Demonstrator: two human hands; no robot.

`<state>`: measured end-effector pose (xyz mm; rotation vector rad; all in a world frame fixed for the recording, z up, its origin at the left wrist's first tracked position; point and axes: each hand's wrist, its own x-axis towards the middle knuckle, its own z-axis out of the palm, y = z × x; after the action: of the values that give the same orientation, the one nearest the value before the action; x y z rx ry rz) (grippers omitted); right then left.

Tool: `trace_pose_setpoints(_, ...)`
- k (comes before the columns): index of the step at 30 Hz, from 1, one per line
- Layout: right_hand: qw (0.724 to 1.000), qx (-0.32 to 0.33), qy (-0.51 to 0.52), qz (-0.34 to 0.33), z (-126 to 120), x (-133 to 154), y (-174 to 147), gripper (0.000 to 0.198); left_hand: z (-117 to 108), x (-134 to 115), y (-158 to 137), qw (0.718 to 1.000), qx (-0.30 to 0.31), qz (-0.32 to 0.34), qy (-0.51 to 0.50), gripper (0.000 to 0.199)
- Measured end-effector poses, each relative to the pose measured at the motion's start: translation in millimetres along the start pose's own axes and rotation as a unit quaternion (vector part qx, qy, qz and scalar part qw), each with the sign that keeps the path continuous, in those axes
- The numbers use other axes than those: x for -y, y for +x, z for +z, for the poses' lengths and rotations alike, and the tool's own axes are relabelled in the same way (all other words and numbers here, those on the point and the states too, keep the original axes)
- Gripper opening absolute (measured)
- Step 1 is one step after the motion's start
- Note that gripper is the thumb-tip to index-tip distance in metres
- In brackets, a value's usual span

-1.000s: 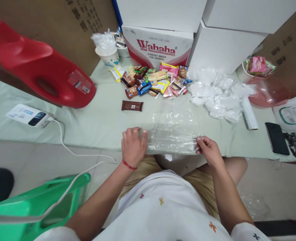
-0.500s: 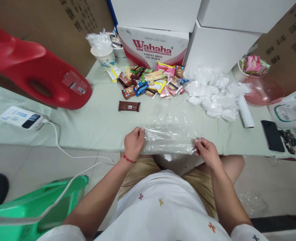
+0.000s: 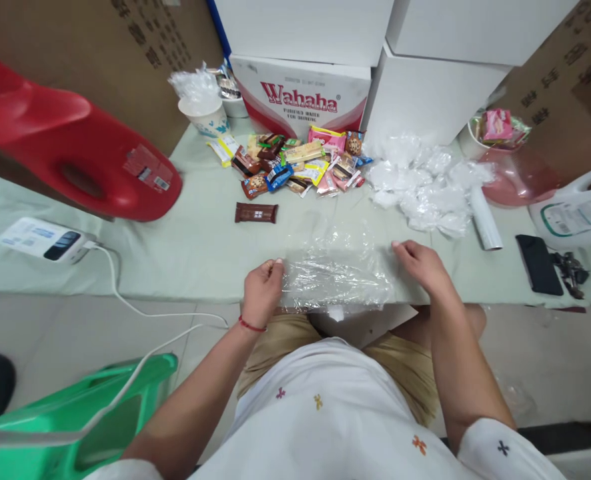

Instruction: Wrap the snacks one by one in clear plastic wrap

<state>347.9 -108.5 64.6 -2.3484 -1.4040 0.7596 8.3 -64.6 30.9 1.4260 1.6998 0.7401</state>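
A crinkled sheet of clear plastic film [image 3: 333, 280] lies along the front edge of the table, part of it hanging over. My left hand [image 3: 264, 287], with a red cord at the wrist, pinches the sheet's left edge. Just beyond the sheet's right side is my right hand [image 3: 419, 265], thumb and fingers brought together. Whether any film is between those fingertips I cannot make out. Behind the sheet, a brown wrapped snack bar [image 3: 256, 213] lies by itself. Farther back sits a pile of wrapped snacks [image 3: 295, 163].
Crumpled clear plastic [image 3: 425, 180] and a film roll [image 3: 485, 219] lie to the right, near a phone [image 3: 539, 265] and keys [image 3: 570, 272]. A red jug [image 3: 125, 173] and white device [image 3: 45, 239] with cable stand left. White boxes [image 3: 300, 97] line the back.
My right hand has moved up and to the right, away from the sheet's lower right corner. The film's right side has slackened. My left hand has shifted slightly left and toward me.
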Motion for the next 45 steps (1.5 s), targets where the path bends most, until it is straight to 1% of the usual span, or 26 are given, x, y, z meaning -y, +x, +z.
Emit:
trace_pose_setpoints(1,0.999,-0.023,-0.034,0.009,3.9,5.7,13.1,0.046,0.6,0.5,-0.3,1.000,-0.003,-0.001,0.005,0.041)
trace_pose_setpoints(3,0.996,-0.052,-0.067,0.008,19.6,16.0,36.3,0.041,1.5,1.9,-0.8,1.000,-0.004,-0.005,0.012,0.042)
trace_pose_setpoints(6,0.993,-0.096,-0.058,-0.040,47.5,24.8,58.2,0.029,0.6,5.5,-0.6,1.000,-0.018,-0.003,0.013,0.042)
trace_pose_setpoints(8,0.989,-0.124,-0.040,-0.065,58.6,23.9,65.6,0.024,-1.6,8.8,0.7,0.999,-0.041,-0.001,0.010,0.040)
trace_pose_setpoints(10,0.986,-0.152,-0.015,-0.062,61.0,18.2,70.4,0.022,-4.0,12.0,2.9,0.998,-0.069,-0.010,-0.001,0.038)
trace_pose_setpoints(12,0.984,-0.173,0.020,-0.044,57.5,10.0,74.1,0.022,-5.4,14.3,5.4,0.996,-0.087,-0.027,-0.016,0.036)
trace_pose_setpoints(14,0.981,-0.181,0.062,-0.034,52.4,1.9,77.1,0.023,-6.1,15.3,7.2,0.996,-0.076,-0.041,-0.028,0.035)
trace_pose_setpoints(16,0.976,-0.186,0.110,-0.032,48.7,-4.0,79.7,0.023,-7.6,14.9,7.6,0.998,-0.043,-0.042,-0.027,0.038)
trace_pose_setpoints(17,0.972,-0.185,0.143,-0.028,47.8,-5.7,80.8,0.023,-9.2,14.0,7.1,0.999,-0.037,-0.031,-0.015,0.038)
trace_pose_setpoints(18,0.967,-0.178,0.180,-0.021,47.5,-6.7,81.8,0.022,-11.5,12.5,6.3,0.999,-0.048,-0.012,0.005,0.038)
trace_pose_setpoints(19,0.961,-0.166,0.219,-0.012,47.7,-6.9,82.7,0.022,-14.3,10.1,5.2,0.996,-0.080,0.014,0.034,0.035)
trace_pose_setpoints(20,0.955,-0.154,0.255,-0.003,48.3,-6.5,83.3,0.021,-17.5,6.6,4.1,0.989,-0.126,0.048,0.068,0.033)
trace_pose_setpoints(21,0.949,-0.142,0.283,0.004,49.2,-5.5,83.7,0.021,-20.4,1.7,3.2,0.976,-0.172,0.086,0.103,0.031)
trace_pose_setpoints(22,0.945,-0.134,0.299,0.007,50.1,-4.2,83.7,0.021,-22.5,-4.7,3.1,0.962,-0.202,0.128,0.135,0.030)
trace_pose_setpoints(23,0.944,-0.132,0.302,0.008,51.0,-2.5,83.5,0.021,-23.1,-12.8,4.1,0.950,-0.208,0.169,0.162,0.031)
trace_pose_setpoints(24,0.946,-0.133,0.296,0.006,51.8,-0.5,83.0,0.021,-21.9,-22.2,6.7,0.942,-0.188,0.209,0.184,0.033)
trace_pose_setpoints(25,0.950,-0.135,0.283,0.002,52.3,1.6,82.3,0.021,-18.3,-32.4,11.2,0.937,-0.148,0.244,0.202,0.038)
trace_pose_setpoints(28,0.962,-0.139,0.233,-0.019,50.8,7.0,80.0,0.021,5.0,-59.9,36.7,0.918,-0.001,0.318,0.236,0.048)
trace_pose_setpoints(30,0.969,-0.144,0.199,-0.032,46.3,7.4,78.7,0.022,26.4,-67.5,58.9,0.898,0.081,0.351,0.253,0.048)
trace_pose_setpoints(32,0.971,-0.173,0.158,-0.041,39.9,3.3,77.3,0.022,45.9,-63.7,78.1,0.880,0.136,0.348,0.294,0.049)
trace_pose_setpoints(33,0.970,-0.199,0.134,-0.043,36.7,-0.5,76.5,0.022,53.5,-58.5,84.9,0.876,0.147,0.333,0.316,0.051)
trace_pose_setpoints(34,0.967,-0.226,0.112,-0.044,33.9,-5.0,75.4,0.022,59.4,-52.2,89.4,0.876,0.144,0.319,0.333,0.053)
trace_pose_setpoints(36,0.962,-0.259,0.081,-0.040,31.0,-14.7,73.2,0.022,66.0,-39.6,92.1,0.883,0.117,0.292,0.350,0.057)
trace_pose_setpoints(38,0.964,-0.254,0.068,-0.036,31.0,-22.5,72.2,0.022,67.5,-31.5,89.5,0.892,0.087,0.272,0.350,0.060)
trace_pose_setpoints(41,0.968,-0.242,0.065,-0.034,30.1,-25.5,76.7,0.023,64.6,-28.6,85.6,0.899,0.071,0.251,0.350,0.062)
trace_pose_setpoints(45,0.964,-0.264,0.022,-0.037,17.1,-9.3,85.2,0.026,55.7,-27.1,91.7,0.899,0.066,0.247,0.355,0.063)
